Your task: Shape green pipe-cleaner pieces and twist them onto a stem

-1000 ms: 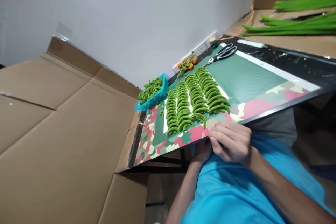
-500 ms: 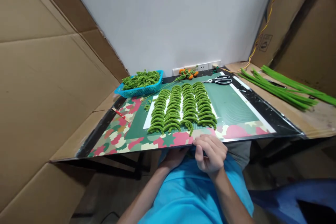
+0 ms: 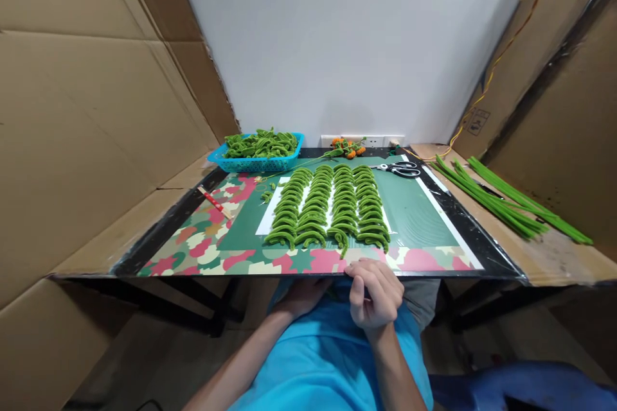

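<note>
Four columns of curved, fuzzy green pieces [image 3: 313, 209] lie on a white sheet [image 3: 264, 226] over a green mat [image 3: 409, 205]. My right hand [image 3: 376, 292] rests at the table's front edge, its fingers curled in; whether anything is inside them cannot be made out. Below that edge, against the blue shirt, is my left hand [image 3: 304, 295], its fingers mostly hidden by the table. A blue basket [image 3: 255, 164] heaped with similar green pieces stands at the back left. Black-handled scissors [image 3: 402, 169] lie at the back right of the mat.
Orange flowers with green stems [image 3: 349, 149] lie at the back, near a socket strip [image 3: 373, 140]. Long green fuzzy stems [image 3: 496, 202] are on the right. A red and white strip [image 3: 214, 202] lies at left. Cardboard walls [image 3: 96, 109] enclose both sides.
The camera view has turned and shifted, so the table appears more level. Both hands keep nearly the same pose and place relative to the table edge.
</note>
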Demonstrator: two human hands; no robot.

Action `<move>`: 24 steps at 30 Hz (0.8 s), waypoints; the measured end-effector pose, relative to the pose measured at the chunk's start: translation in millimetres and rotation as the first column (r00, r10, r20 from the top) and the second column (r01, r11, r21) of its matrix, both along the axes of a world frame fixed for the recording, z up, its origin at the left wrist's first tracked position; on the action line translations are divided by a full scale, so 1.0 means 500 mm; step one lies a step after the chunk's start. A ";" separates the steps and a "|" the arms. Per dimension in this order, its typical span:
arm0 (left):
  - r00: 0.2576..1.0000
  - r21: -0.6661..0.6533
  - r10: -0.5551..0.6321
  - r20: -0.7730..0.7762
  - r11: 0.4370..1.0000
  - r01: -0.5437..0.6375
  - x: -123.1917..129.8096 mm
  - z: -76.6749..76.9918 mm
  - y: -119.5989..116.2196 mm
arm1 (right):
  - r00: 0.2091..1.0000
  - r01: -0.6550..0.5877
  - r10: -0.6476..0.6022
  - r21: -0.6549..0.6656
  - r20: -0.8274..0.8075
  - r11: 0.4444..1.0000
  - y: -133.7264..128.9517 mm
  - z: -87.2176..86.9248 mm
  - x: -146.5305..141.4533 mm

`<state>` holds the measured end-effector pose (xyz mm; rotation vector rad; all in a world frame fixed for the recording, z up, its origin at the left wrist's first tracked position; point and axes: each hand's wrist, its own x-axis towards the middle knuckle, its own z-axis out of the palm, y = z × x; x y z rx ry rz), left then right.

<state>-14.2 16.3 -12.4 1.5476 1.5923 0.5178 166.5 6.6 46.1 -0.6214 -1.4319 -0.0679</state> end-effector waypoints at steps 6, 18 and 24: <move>0.998 -0.027 -0.041 -0.049 0.999 0.040 -0.002 0.001 0.002 | 1.000 0.002 -0.001 -0.003 0.007 1.000 0.000 -0.004 -0.001; 0.999 -0.018 -0.028 -0.033 0.999 0.028 -0.003 0.004 -0.002 | 1.000 0.004 -0.004 -0.003 0.002 1.000 0.001 -0.009 -0.002; 0.999 -0.033 -0.014 -0.051 0.999 0.013 -0.002 0.002 -0.002 | 1.000 -0.002 0.002 0.003 -0.004 1.000 0.001 -0.010 -0.003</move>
